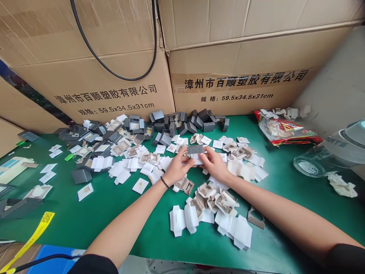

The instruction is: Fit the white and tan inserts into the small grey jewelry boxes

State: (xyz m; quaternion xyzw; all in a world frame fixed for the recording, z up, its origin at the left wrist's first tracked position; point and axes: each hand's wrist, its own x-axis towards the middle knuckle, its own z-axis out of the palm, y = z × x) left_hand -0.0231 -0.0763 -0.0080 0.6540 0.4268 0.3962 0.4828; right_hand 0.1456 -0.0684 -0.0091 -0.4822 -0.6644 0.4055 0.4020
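Both my hands meet over the middle of the green table [114, 213]. My left hand [177, 167] and my right hand [213, 163] pinch a small grey box [195, 149] with a white paper insert under it, held just above the scattered pieces. A black band circles my left wrist. Below my hands lie white folded paper inserts [182, 219] and beige card pieces [225, 199]. More small grey boxes [182, 123] are heaped behind, against the cartons.
Two large printed cardboard cartons [228, 57] wall off the back, with a black cable [114, 70] hanging over them. A red snack bag [285, 131] and a glass jar [327, 156] lie at the right. A yellow tag [37, 228] sits front left.
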